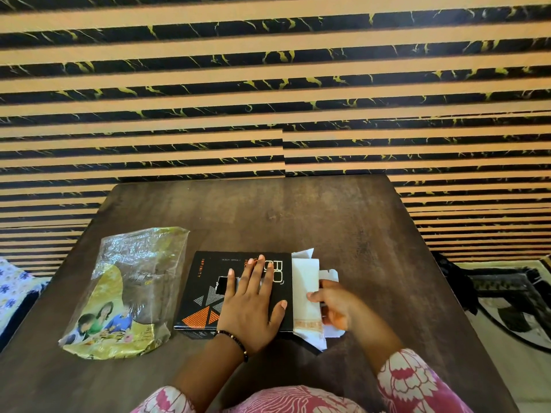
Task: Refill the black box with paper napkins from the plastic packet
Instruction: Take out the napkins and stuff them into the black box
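Observation:
The black box, printed with orange and grey triangles, lies flat near the table's front. My left hand presses flat on its top, fingers straight and spread. White paper napkins with an orange border stick out of the box's open right end, between its white flaps. My right hand pinches the napkins at that end, thumb on top. To the left of the box lies the crumpled plastic packet, clear above and yellow-green with a printed picture below; what it holds cannot be made out.
The dark brown wooden table stretches back to a wall of black and tan stripes. A flowered cloth shows at the left edge, and a patterned rug lies on the floor to the right.

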### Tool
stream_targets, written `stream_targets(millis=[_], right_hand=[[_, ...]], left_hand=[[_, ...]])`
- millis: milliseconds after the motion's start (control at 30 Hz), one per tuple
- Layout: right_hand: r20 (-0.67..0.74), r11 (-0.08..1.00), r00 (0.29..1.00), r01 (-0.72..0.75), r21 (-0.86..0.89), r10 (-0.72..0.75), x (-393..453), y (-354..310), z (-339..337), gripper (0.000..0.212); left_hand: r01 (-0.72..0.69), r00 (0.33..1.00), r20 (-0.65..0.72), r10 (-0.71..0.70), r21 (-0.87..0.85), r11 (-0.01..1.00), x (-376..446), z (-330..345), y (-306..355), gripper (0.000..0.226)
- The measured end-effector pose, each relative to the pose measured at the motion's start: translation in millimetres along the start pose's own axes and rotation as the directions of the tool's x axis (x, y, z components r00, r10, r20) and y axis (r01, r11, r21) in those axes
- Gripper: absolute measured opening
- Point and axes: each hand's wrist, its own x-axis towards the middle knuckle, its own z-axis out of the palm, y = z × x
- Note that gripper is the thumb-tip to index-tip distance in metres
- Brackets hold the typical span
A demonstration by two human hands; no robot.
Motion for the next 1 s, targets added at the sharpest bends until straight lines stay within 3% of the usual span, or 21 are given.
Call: stream_targets(millis=[167, 333, 500, 667, 900, 1000], right_hand=[[0.018, 0.998, 0.998, 0.053, -0.022, -0.053, 3.7, 1.6, 14.9, 0.030], [0.084, 0.997, 0.993, 0.081, -0.001, -0.081, 4.5, 6.1, 40.5, 0.012], [-0.005, 0.963, 0.993, 0.111, -0.244, -0.116, 3.3, 7.8, 25.1, 0.027], [0.045, 0.975, 0.999, 0.025, -0.221, -0.015, -2.7, 18.3, 13.6, 0.024], [0.057, 0.986, 0.996, 0.074, -0.149, -0.066, 4.3, 22.7, 39.8, 0.011], [0.080, 0.992, 0.995, 0.062, -0.114, -0.053, 4.4, 25.4, 46.9, 0.021]], left_hand=[[0.003, 1.000, 0.000, -0.003, 0.022, 1.000, 0.9, 4.2, -1.5, 0.072], [0.008, 1.000, 0.014, -0.009, 0.054, 0.998, -0.2, 5.7, -2.7, 0.071], [0.018, 1.000, 0.008, -0.018, 0.078, 0.997, -0.2, 3.6, -1.9, 0.065], [0.021, 1.000, 0.010, -0.021, 0.058, 0.998, 1.4, 4.9, -2.1, 0.065], [0.015, 1.000, 0.021, -0.016, 0.021, 1.000, 0.0, 2.0, -1.9, 0.068], [0.007, 1.000, 0.025, -0.007, 0.006, 1.000, -0.3, -2.4, -1.3, 0.071]])
